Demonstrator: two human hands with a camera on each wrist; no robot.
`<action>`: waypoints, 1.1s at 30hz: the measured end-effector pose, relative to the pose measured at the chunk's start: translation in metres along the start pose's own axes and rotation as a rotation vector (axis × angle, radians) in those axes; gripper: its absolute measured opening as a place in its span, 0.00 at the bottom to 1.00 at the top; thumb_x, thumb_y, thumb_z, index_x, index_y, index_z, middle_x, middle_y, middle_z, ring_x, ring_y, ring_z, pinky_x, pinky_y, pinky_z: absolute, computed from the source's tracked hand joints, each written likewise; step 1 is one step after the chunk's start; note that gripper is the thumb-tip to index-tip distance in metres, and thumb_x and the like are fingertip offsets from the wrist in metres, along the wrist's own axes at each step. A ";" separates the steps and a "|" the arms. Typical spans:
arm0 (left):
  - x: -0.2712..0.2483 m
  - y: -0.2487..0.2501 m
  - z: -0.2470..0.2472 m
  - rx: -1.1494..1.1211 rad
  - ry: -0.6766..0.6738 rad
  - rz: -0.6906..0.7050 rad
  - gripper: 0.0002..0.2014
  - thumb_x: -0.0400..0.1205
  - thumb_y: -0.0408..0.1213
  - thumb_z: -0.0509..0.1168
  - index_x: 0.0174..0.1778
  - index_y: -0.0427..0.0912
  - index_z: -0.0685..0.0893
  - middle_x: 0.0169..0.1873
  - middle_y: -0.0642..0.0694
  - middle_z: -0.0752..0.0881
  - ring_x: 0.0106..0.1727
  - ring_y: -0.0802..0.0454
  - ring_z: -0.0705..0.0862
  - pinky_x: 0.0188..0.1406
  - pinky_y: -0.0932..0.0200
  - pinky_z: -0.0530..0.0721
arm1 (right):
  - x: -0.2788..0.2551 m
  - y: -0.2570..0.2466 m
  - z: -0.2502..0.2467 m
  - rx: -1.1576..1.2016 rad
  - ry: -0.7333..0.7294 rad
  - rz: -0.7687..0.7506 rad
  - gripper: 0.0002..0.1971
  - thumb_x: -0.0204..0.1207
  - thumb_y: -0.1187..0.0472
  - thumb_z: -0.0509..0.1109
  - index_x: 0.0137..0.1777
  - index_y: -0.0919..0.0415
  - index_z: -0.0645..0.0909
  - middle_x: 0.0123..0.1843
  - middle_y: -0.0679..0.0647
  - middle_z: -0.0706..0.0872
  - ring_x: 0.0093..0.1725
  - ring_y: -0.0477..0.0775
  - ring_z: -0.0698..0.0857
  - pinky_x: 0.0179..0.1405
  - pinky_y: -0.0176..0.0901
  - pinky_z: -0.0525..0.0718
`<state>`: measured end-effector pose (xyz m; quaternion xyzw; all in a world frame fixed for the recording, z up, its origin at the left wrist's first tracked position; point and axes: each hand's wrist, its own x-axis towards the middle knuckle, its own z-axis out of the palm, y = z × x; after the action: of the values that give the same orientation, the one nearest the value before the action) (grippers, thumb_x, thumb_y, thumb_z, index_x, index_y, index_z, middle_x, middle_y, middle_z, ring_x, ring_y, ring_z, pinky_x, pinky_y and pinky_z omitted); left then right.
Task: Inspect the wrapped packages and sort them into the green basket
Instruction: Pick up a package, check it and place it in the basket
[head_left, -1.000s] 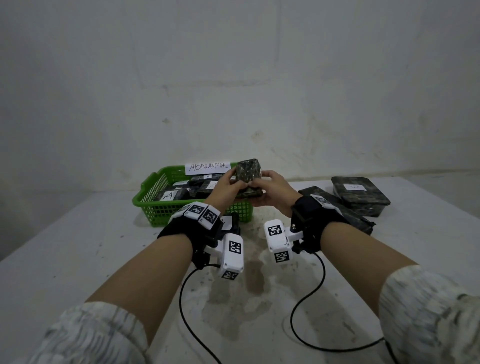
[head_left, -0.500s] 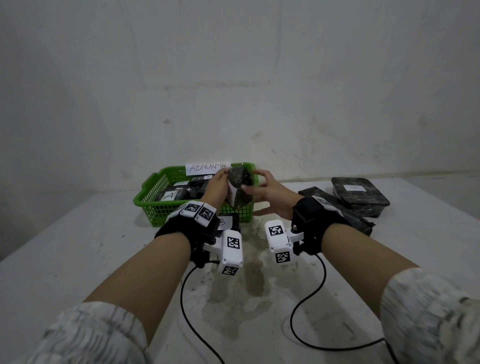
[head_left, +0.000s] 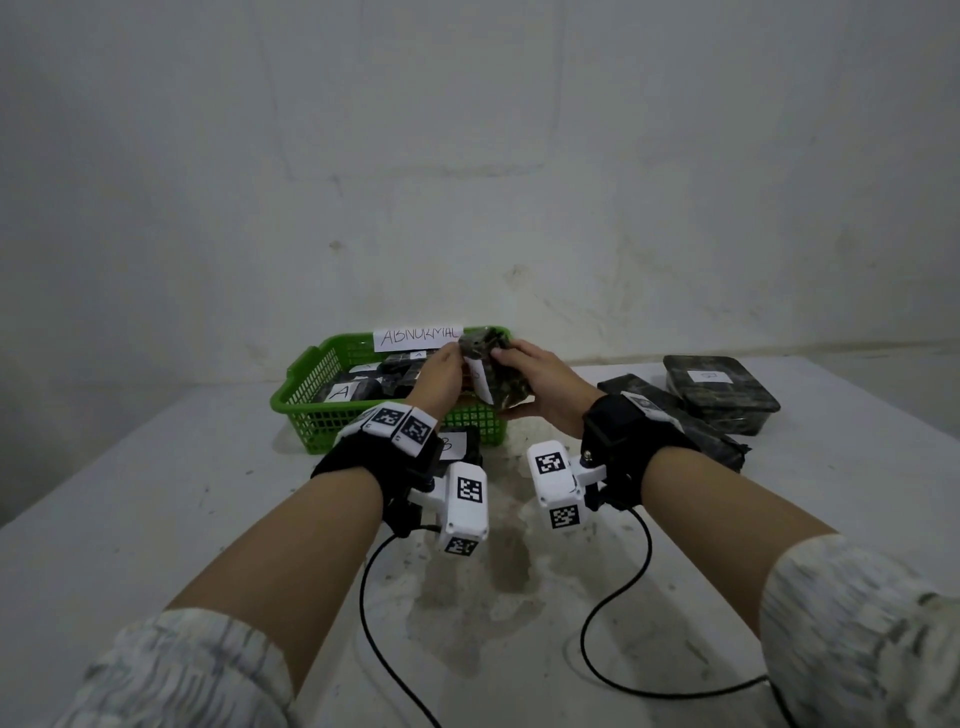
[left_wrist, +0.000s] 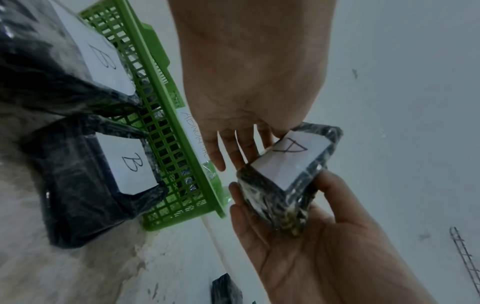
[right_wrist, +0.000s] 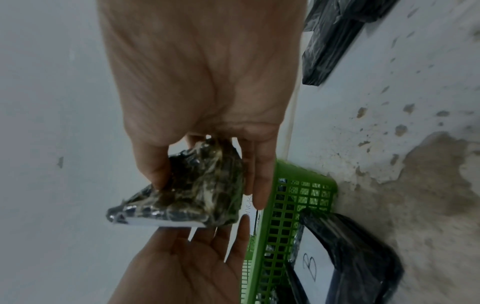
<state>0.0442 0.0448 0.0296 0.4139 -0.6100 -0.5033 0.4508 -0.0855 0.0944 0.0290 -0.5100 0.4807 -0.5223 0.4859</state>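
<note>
A small package (head_left: 501, 376) in dark mottled wrap hangs over the front right corner of the green basket (head_left: 311, 415). My right hand (head_left: 540, 387) grips it, thumb on one side and fingers on the other. The left hand (head_left: 441, 371) lays straight fingers against its white label face. In the left wrist view the package (left_wrist: 285, 176) shows a label marked "A", with the basket (left_wrist: 166, 156) beside it. The right wrist view shows the package (right_wrist: 192, 191) pinched between thumb and fingers (right_wrist: 255, 185), the left palm (right_wrist: 182, 263) below it.
The basket holds several wrapped packages (head_left: 348, 392) and carries an "ABNORMAL" sign (head_left: 418, 338). Two dark packages marked "B" (left_wrist: 91, 185) (left_wrist: 52, 82) lie against its front. Two more wrapped packages (head_left: 722, 389) (head_left: 675, 421) sit at the right of the white table (head_left: 156, 493). A wall stands close behind.
The package has been turned in my hands from lying flat to standing on edge, its white label now facing the left hand. Both hands stay over the basket's front right corner.
</note>
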 end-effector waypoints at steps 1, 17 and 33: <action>0.002 -0.001 0.000 0.004 0.032 -0.007 0.17 0.88 0.36 0.48 0.62 0.31 0.77 0.58 0.31 0.83 0.58 0.37 0.84 0.60 0.41 0.83 | 0.000 0.001 0.000 -0.018 0.012 -0.010 0.19 0.83 0.55 0.65 0.72 0.58 0.74 0.63 0.58 0.83 0.57 0.57 0.84 0.43 0.50 0.88; -0.004 -0.002 0.002 -0.138 -0.042 -0.024 0.10 0.83 0.32 0.61 0.60 0.39 0.79 0.53 0.38 0.83 0.57 0.41 0.81 0.43 0.54 0.86 | 0.001 0.001 0.010 0.096 0.113 -0.056 0.24 0.80 0.75 0.58 0.76 0.65 0.65 0.64 0.66 0.78 0.59 0.61 0.81 0.49 0.48 0.86; 0.001 -0.005 -0.006 -0.224 0.021 -0.085 0.17 0.84 0.54 0.57 0.60 0.47 0.80 0.57 0.42 0.84 0.63 0.38 0.81 0.46 0.48 0.86 | -0.003 0.002 -0.003 -0.012 -0.030 -0.085 0.23 0.81 0.61 0.67 0.75 0.50 0.74 0.51 0.54 0.84 0.29 0.42 0.83 0.30 0.36 0.74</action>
<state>0.0497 0.0413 0.0256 0.3916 -0.5271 -0.5825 0.4790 -0.0884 0.0976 0.0267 -0.5405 0.4544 -0.5317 0.4676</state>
